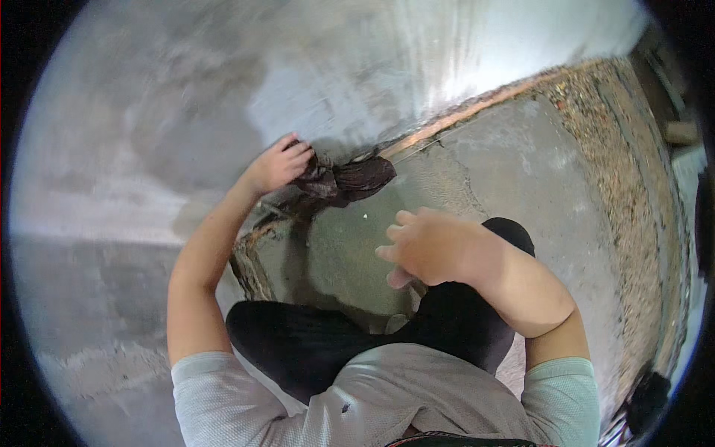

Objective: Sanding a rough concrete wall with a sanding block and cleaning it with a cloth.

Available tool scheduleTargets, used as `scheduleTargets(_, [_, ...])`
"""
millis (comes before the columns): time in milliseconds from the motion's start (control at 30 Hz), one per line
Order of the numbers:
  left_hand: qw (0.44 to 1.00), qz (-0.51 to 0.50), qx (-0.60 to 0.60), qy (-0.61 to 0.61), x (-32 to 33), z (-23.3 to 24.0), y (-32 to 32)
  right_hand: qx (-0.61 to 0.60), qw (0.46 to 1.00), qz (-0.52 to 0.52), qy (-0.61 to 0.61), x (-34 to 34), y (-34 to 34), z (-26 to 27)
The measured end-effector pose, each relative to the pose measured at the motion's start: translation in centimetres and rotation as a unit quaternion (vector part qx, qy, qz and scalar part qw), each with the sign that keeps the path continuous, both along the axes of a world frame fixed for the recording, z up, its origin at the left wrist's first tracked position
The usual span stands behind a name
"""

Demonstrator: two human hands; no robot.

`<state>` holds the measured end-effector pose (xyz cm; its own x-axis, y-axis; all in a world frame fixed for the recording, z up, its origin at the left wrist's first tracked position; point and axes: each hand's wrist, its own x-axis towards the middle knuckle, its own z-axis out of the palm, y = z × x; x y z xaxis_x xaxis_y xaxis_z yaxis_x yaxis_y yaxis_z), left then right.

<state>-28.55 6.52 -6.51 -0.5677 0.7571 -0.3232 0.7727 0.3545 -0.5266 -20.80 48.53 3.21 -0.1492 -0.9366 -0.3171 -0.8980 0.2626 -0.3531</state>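
Observation:
A dark brown crumpled cloth (pixel 366 177) lies along the foot of the grey plastered wall (pixel 218 100), where wall and floor meet. My left hand (pixel 284 163) grips the cloth's left end, with the arm stretched forward. Dark fabric shows between and below its fingers. My right hand (pixel 427 246) hovers over the floor, nearer my body, with its fingers loosely bent and apart. Nothing shows in it, though its palm is turned from view. A gap separates this hand from the cloth.
Below me spreads a worn concrete floor (pixel 525 162). An orange-brown strip (pixel 475 114) follows the wall's base towards a rough gravelly band (pixel 620 184) at right. At left is a wall corner. My bent knees in black trousers (pixel 290 335) flank the near floor.

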Motion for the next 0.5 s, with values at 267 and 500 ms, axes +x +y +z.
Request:
scheduleTargets(267, [0.971,0.048,0.118,0.201,6.3,10.6,-5.4,0.029,0.999,-0.003,0.020,0.3,-1.2,0.0])
scheduleTargets(500, [0.930,0.023,0.238,0.280,6.1,9.9,-6.2,0.059,0.998,-0.005,0.021,0.5,-2.5,-0.4])
